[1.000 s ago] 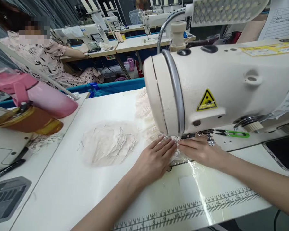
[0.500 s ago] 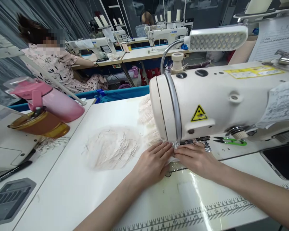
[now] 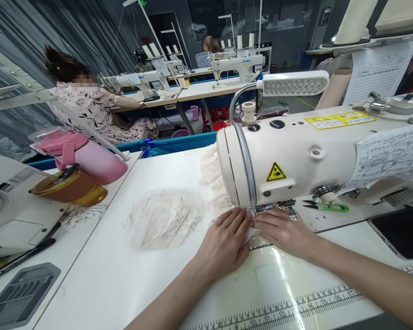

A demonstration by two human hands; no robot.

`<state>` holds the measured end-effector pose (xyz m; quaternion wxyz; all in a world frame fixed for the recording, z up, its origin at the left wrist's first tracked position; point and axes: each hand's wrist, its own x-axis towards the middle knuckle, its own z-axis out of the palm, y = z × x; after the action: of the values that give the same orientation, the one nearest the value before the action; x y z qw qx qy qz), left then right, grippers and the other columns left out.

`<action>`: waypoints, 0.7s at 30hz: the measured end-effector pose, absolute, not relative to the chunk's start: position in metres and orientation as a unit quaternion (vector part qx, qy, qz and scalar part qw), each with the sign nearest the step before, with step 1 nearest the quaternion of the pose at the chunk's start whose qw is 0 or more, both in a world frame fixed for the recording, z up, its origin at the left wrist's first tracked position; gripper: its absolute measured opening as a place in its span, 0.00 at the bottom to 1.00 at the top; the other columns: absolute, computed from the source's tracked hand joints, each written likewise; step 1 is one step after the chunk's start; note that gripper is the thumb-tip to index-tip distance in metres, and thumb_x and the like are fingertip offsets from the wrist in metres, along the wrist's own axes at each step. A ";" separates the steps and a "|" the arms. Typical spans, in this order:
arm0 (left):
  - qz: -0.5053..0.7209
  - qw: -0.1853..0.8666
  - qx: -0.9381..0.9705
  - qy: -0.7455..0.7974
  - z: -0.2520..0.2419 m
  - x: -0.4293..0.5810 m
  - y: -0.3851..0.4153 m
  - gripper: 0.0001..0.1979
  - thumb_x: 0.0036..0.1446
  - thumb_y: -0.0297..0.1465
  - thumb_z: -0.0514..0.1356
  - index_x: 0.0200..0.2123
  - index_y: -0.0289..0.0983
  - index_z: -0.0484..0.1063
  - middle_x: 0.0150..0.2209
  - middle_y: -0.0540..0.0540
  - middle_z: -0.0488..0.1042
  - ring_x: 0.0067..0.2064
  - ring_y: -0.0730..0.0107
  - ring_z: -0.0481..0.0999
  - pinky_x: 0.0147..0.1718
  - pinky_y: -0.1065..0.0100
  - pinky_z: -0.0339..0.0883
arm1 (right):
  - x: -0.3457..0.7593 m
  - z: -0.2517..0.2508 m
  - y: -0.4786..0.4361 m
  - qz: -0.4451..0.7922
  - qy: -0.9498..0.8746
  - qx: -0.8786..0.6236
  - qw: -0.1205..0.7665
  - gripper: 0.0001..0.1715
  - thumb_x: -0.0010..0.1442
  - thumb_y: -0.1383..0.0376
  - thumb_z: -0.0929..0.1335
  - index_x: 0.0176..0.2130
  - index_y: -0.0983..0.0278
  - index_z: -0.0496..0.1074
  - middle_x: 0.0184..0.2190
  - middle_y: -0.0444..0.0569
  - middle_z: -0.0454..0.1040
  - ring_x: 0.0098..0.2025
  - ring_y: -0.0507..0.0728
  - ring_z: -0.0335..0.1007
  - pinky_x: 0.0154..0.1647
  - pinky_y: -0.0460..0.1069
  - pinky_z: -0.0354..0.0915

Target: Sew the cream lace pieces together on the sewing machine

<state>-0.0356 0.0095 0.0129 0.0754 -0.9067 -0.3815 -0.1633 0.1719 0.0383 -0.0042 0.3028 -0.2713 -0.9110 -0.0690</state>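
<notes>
Both hands are at the needle end of a white sewing machine (image 3: 289,156). My left hand (image 3: 223,240) is bent over a small pale fabric piece (image 3: 252,232) just left of the presser foot, its fingers close together and thumb low at the side. From the right, my right hand (image 3: 284,229) pinches the same fabric, its fingertips beside the metal foot. Most of that fabric is hidden beneath the fingers and machine head. A loose pile of sheer pale fabric pieces (image 3: 165,220) lies left of my left hand. More pale pieces (image 3: 211,167) lie behind the machine head.
Green thread snips (image 3: 330,207) and a black phone (image 3: 401,231) lie on the right. A ruler strip (image 3: 278,311) runs along the front edge. At left stand a pink bottle (image 3: 92,156) and an amber cup (image 3: 69,185). A person (image 3: 86,107) sits at another machine beyond.
The camera view has shifted, so the scene sits slightly lower. Both hands stay at the presser foot on the fabric, with little visible movement.
</notes>
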 end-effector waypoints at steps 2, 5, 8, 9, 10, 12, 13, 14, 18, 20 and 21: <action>-0.163 0.076 -0.908 -0.379 0.013 -0.036 0.010 0.22 0.56 0.29 0.52 0.53 0.29 0.67 0.54 0.36 0.69 0.56 0.54 0.69 0.55 0.54 0.65 | 0.173 -0.002 0.039 -0.080 -0.910 -0.273 0.301 0.13 0.61 0.75 0.61 0.39 0.63 0.72 0.39 0.43 0.76 0.42 0.53 0.70 0.37 0.49 0.60; -0.162 0.070 -0.909 -0.377 0.012 -0.036 0.010 0.23 0.55 0.30 0.53 0.54 0.30 0.67 0.56 0.38 0.68 0.56 0.54 0.68 0.55 0.54 0.65 | 0.174 0.000 0.039 -0.104 -0.906 -0.281 0.300 0.14 0.62 0.75 0.60 0.38 0.62 0.73 0.39 0.43 0.77 0.40 0.52 0.70 0.34 0.50 0.59; -0.155 0.064 -0.909 -0.380 0.013 -0.035 0.010 0.23 0.56 0.30 0.53 0.55 0.32 0.66 0.56 0.39 0.68 0.56 0.54 0.69 0.55 0.53 0.64 | 0.174 0.002 0.039 -0.129 -0.899 -0.290 0.300 0.14 0.62 0.74 0.61 0.39 0.61 0.73 0.40 0.42 0.77 0.39 0.52 0.71 0.36 0.50 0.59; -0.153 0.065 -0.909 -0.382 0.013 -0.035 0.010 0.23 0.56 0.30 0.52 0.55 0.32 0.66 0.55 0.39 0.68 0.55 0.54 0.69 0.55 0.53 0.64 | 0.175 0.002 0.040 -0.136 -0.897 -0.294 0.301 0.14 0.62 0.74 0.61 0.39 0.61 0.74 0.40 0.41 0.77 0.39 0.51 0.71 0.37 0.50 0.59; -0.149 0.067 -0.909 -0.384 0.013 -0.035 0.011 0.23 0.56 0.30 0.52 0.55 0.32 0.66 0.55 0.39 0.69 0.55 0.54 0.70 0.55 0.52 0.64 | 0.175 0.003 0.040 -0.143 -0.894 -0.298 0.301 0.14 0.62 0.74 0.62 0.39 0.61 0.74 0.40 0.41 0.77 0.39 0.51 0.70 0.37 0.50 0.59; -0.143 0.069 -0.908 -0.388 0.012 -0.034 0.010 0.24 0.55 0.31 0.53 0.56 0.32 0.65 0.55 0.38 0.69 0.55 0.53 0.69 0.55 0.51 0.63 | 0.176 0.004 0.040 -0.158 -0.892 -0.305 0.293 0.13 0.62 0.72 0.62 0.39 0.61 0.74 0.40 0.41 0.77 0.38 0.52 0.70 0.37 0.51 0.59; -0.141 0.071 -0.908 -0.389 0.011 -0.033 0.010 0.25 0.55 0.31 0.54 0.57 0.32 0.65 0.54 0.38 0.69 0.55 0.52 0.69 0.55 0.50 0.63 | 0.177 0.005 0.040 -0.168 -0.893 -0.305 0.285 0.12 0.62 0.72 0.62 0.40 0.61 0.74 0.40 0.40 0.77 0.36 0.52 0.70 0.36 0.51 0.59; -0.141 0.073 -0.908 -0.389 0.011 -0.033 0.010 0.25 0.55 0.31 0.54 0.57 0.32 0.65 0.54 0.38 0.69 0.55 0.52 0.69 0.55 0.50 0.62 | 0.178 0.005 0.040 -0.178 -0.893 -0.307 0.277 0.12 0.63 0.71 0.62 0.40 0.61 0.73 0.40 0.40 0.77 0.35 0.52 0.70 0.35 0.51 0.59; -0.144 0.078 -0.905 -0.394 0.011 -0.032 0.009 0.25 0.55 0.32 0.54 0.56 0.32 0.65 0.53 0.38 0.70 0.55 0.51 0.69 0.54 0.49 0.62 | 0.181 0.006 0.041 -0.204 -0.893 -0.314 0.251 0.11 0.63 0.69 0.62 0.40 0.61 0.73 0.37 0.41 0.77 0.29 0.53 0.69 0.32 0.52 0.59; -0.146 0.080 -0.901 -0.400 0.011 -0.032 0.009 0.24 0.56 0.33 0.53 0.56 0.33 0.65 0.53 0.38 0.70 0.54 0.51 0.69 0.54 0.49 0.61 | 0.182 0.006 0.041 -0.212 -0.891 -0.317 0.245 0.11 0.63 0.69 0.62 0.40 0.61 0.73 0.36 0.42 0.76 0.28 0.53 0.68 0.32 0.53 0.59; -0.147 0.082 -0.900 -0.402 0.011 -0.032 0.009 0.24 0.57 0.33 0.53 0.56 0.33 0.66 0.53 0.38 0.71 0.54 0.51 0.69 0.54 0.49 0.61 | 0.182 0.006 0.041 -0.218 -0.891 -0.317 0.242 0.11 0.63 0.69 0.62 0.40 0.61 0.73 0.35 0.43 0.76 0.28 0.54 0.67 0.32 0.53 0.59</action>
<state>-0.0317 0.0094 0.0107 0.0824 -0.9001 -0.4015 -0.1475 0.1822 0.0408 0.0057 0.2415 -0.3166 -0.8910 -0.2181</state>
